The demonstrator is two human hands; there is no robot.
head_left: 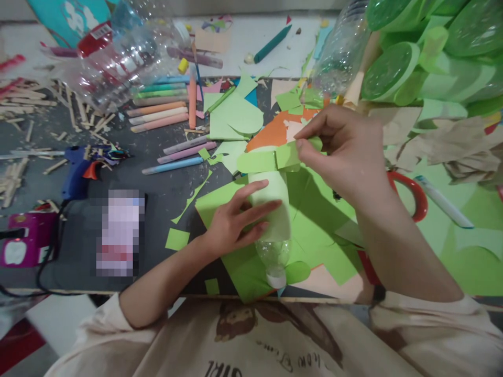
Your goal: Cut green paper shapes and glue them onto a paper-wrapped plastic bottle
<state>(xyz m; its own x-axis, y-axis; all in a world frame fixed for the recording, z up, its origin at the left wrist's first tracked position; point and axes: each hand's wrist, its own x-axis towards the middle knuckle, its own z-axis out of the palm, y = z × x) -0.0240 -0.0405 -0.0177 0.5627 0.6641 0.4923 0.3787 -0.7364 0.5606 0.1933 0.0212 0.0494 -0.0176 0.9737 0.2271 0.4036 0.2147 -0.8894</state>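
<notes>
A clear plastic bottle [274,254] lies with its white cap toward me, its middle wrapped in pale green paper [275,199]. My left hand [245,217] rests on the wrap from the left, fingers spread over it. Across the far end of the bottle runs a brighter green paper strip [257,162]. My right hand [341,152] pinches the right part of that strip between thumb and forefinger. Beneath the bottle are large green paper sheets [236,262], and an orange paper piece [271,131] lies just beyond it.
Markers [161,115], a blue glue gun [76,170], a phone [120,233] and a purple box [29,238] are on the left. Red-handled scissors [418,196] and brown paper [456,146] lie right. Green-wrapped bottles [451,78] stand at back right; clear bottles [137,52] lie back left.
</notes>
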